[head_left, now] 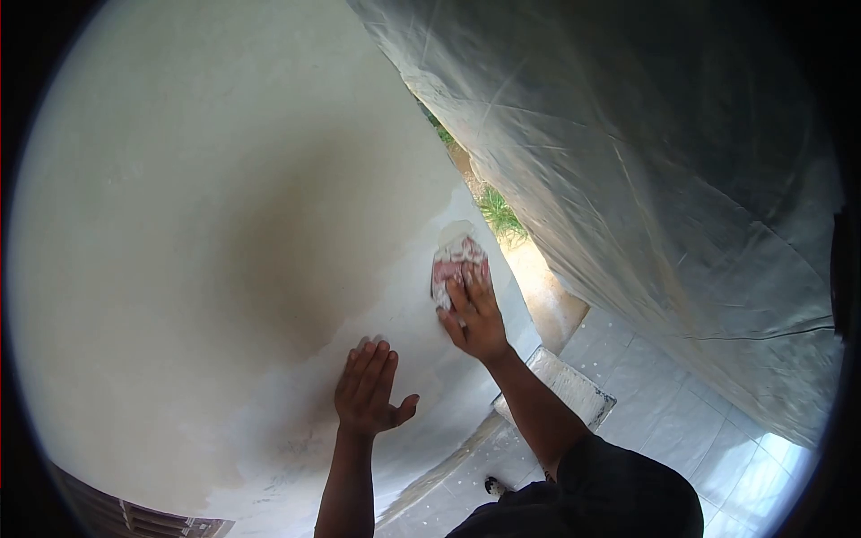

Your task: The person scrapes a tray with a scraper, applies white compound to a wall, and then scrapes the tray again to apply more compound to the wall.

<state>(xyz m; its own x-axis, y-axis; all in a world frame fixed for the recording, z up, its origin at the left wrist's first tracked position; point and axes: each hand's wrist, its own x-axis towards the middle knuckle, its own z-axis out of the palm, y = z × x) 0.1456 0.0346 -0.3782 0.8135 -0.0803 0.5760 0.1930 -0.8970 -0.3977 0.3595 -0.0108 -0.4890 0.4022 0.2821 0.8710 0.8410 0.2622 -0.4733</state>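
Note:
A pale wall [179, 224] fills the left and middle of the view, with a whiter, uneven patch along its lower right. My right hand [475, 318] presses a flat red pad [459, 267] smeared with white against this wall, close to its right edge. The fingers lie over the pad's lower part; what kind of pad it is, I cannot tell. Lower and to the left, my left hand [366, 394] rests flat on the wall, fingers straight and thumb out to the side, holding nothing.
Grey plastic sheeting [664, 179] hangs along the right. Through the gap beside the wall show grass [500, 213] and bare ground. Below, a white-stained block [560, 387] stands on the tiled floor [637, 368]. A brown slatted thing [134, 520] is at the bottom left.

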